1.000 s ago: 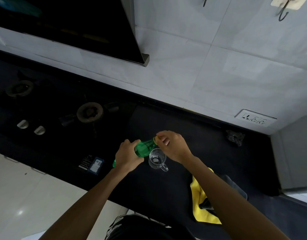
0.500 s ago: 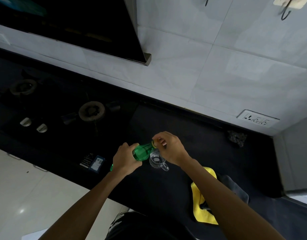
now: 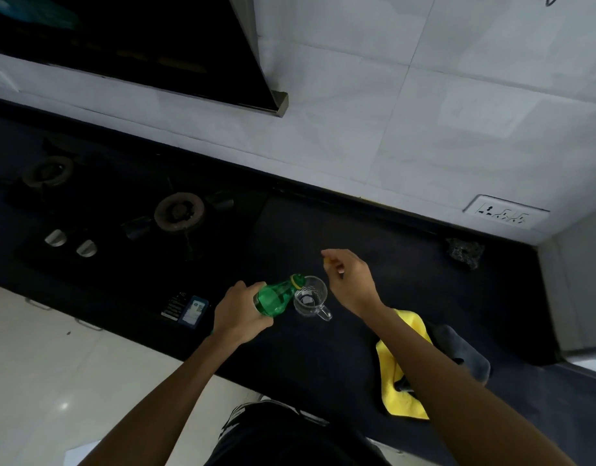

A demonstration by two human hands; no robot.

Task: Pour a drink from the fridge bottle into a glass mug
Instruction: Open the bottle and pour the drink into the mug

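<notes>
- Lifted clear of the neck since a moment ago: right hand (image 3: 350, 277), drawn up and to the right, pinching what looks like a small yellow cap (image 3: 326, 261).
- Gripping the green bottle (image 3: 276, 297) round its body with the left hand (image 3: 241, 311); tilted, mouth at the rim of the glass mug (image 3: 310, 292) on the dark counter (image 3: 407, 297).
- Likely light, thin plastic, perhaps slick from the fridge: hold at mid-body, squeeze gently.
- Fragile, easily nudged mug: steady by the handle.

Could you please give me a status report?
Left hand grips tilted green plastic bottle, neck at rim of clear glass mug. Right hand pinches small yellow cap, away from mug. Nothing in way.
</notes>
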